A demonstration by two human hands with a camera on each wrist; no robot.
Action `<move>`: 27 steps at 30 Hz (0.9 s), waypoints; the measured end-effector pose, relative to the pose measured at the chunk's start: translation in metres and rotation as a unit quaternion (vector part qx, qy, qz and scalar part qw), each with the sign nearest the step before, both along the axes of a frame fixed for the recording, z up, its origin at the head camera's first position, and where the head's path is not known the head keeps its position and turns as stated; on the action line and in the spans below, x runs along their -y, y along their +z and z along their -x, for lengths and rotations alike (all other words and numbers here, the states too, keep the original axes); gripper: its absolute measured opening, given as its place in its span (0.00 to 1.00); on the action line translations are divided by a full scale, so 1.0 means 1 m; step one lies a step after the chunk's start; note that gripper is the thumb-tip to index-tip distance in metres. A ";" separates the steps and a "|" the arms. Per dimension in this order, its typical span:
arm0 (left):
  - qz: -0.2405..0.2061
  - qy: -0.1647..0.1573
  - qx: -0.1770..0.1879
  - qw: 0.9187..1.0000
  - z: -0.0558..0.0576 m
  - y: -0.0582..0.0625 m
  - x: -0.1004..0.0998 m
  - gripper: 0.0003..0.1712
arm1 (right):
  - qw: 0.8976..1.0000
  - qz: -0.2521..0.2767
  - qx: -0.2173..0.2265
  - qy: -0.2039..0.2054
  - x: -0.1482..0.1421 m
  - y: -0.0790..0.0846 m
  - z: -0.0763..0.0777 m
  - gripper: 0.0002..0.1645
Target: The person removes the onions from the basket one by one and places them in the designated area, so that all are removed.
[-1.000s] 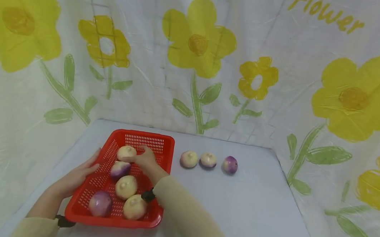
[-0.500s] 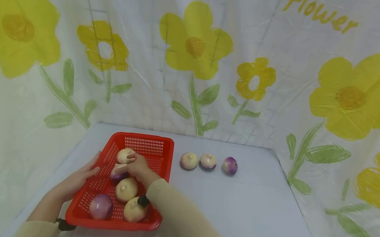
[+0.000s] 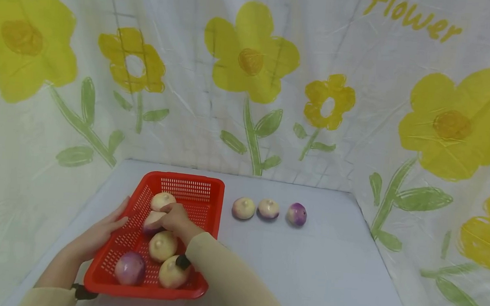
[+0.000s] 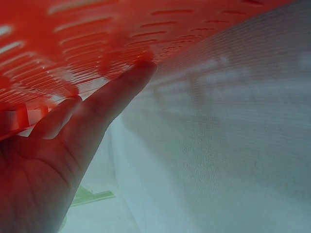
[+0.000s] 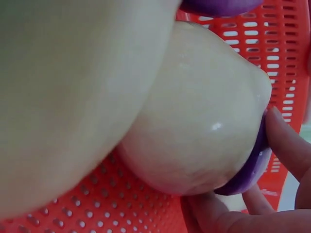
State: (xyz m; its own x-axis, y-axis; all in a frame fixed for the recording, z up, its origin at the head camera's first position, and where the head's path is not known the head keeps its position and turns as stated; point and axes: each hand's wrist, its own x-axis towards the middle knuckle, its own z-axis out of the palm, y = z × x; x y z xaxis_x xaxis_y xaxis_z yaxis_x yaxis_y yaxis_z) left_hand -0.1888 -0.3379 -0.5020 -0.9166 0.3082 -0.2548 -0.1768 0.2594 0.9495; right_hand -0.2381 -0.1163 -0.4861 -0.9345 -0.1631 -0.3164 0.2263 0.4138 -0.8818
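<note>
My right hand (image 3: 176, 219) reaches into the red plastic basket (image 3: 218, 211) and holds a purple-and-white turnip (image 3: 152, 219) between thumb and fingers. In the right wrist view, the fingers (image 5: 291, 145) lie around that turnip's purple side, partly hidden behind a cream turnip (image 5: 204, 107). A pale turnip (image 3: 163, 199) sits just behind it, with two cream turnips (image 3: 163, 245) (image 3: 173, 273) in front and a purple turnip (image 3: 130, 268) at the front left. My left hand (image 3: 93, 233) touches the basket's left wall with extended fingers; the left wrist view shows fingertips against the slotted side.
To the basket's right, three turnips stand in a row on the white table (image 3: 305, 267): two pale ones (image 3: 244, 208) (image 3: 269, 209) and a purple one (image 3: 297, 214). A flower-printed curtain (image 3: 180, 122) hangs behind and beside the table.
My right hand has moved from the pale turnip at the back toward me, onto the purple-and-white turnip, and has taken hold of it. The left hand stays at the basket wall.
</note>
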 end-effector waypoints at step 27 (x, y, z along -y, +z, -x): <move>0.005 0.001 -0.008 1.000 -0.002 0.003 -0.002 0.40 | 0.989 0.135 -0.036 0.046 -0.061 0.046 0.012 0.33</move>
